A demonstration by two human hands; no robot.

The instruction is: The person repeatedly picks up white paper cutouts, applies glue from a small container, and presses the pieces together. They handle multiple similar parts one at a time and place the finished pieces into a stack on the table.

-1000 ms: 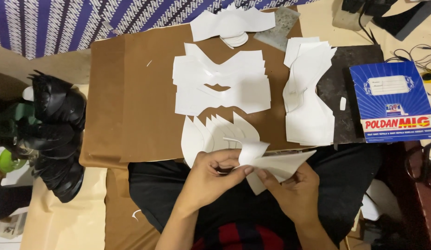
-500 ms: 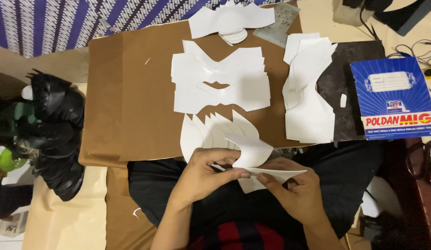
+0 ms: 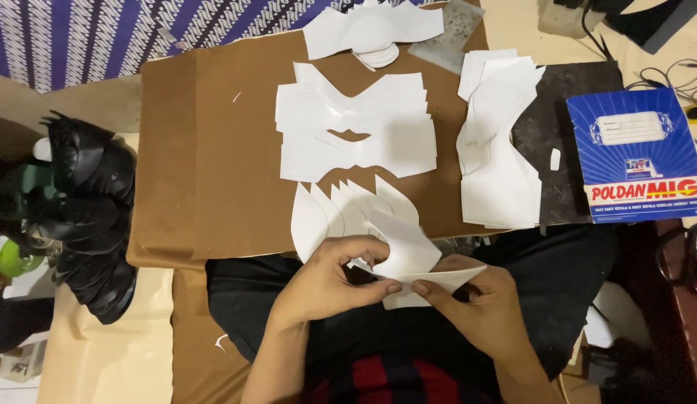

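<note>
Centrally, low in the head view, both hands meet over the person's lap at the near edge of the brown board (image 3: 214,150). The left hand (image 3: 330,280) has thumb and forefinger pinched shut on a white paper piece (image 3: 408,251), a curved cut shape; the right hand (image 3: 487,307) pinches the same piece from 3 o'clock, fingertips of both hands almost touching. Just at 12 o'clock of the hands lies a fan of pointed white pieces (image 3: 341,213), partly overlapped by the held piece. Further toward 12 o'clock sits a stack of notched white sheets (image 3: 356,123). At 2 o'clock lies another white stack (image 3: 498,164), and beyond it a blue booklet (image 3: 637,153). Black shoe uppers (image 3: 86,209) lie at 9 o'clock.
</note>
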